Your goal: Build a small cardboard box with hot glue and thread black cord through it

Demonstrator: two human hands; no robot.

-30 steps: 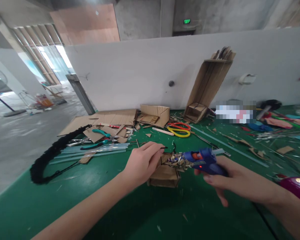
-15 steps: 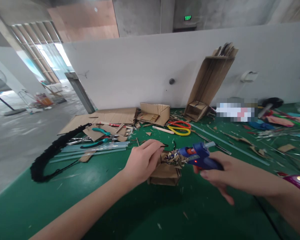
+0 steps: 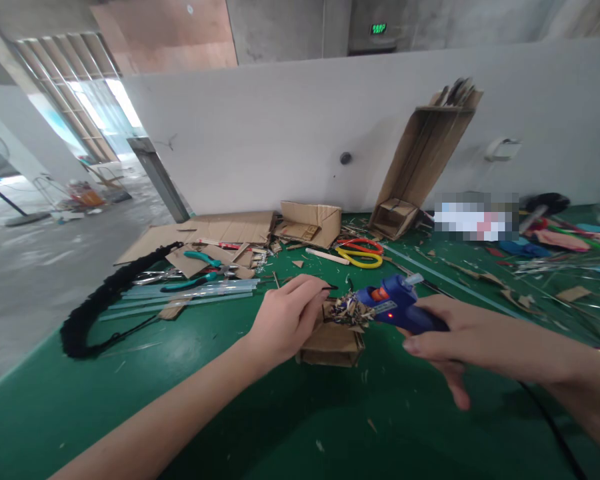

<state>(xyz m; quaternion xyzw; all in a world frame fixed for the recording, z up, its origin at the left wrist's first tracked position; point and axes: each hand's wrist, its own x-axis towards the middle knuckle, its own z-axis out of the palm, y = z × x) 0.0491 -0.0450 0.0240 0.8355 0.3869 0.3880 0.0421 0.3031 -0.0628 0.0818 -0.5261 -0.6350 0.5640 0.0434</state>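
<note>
I note, left of the cardboard box (image 3: 333,340), the left edge of the surface (image 3: 55,400), a black fuzzy strip (image 3: 97,293) near it, then translucent sticks (image 3: 225,291). At the box's left, the left hand (image 3: 285,310) pinches a thin dark piece (image 3: 333,288). Scraps (image 3: 351,311) sit atop the box. Right of it, the right hand (image 3: 453,340) grips a blue glue gun (image 3: 400,307), nozzle at the scraps. Working room extends across the box's near side.
</note>
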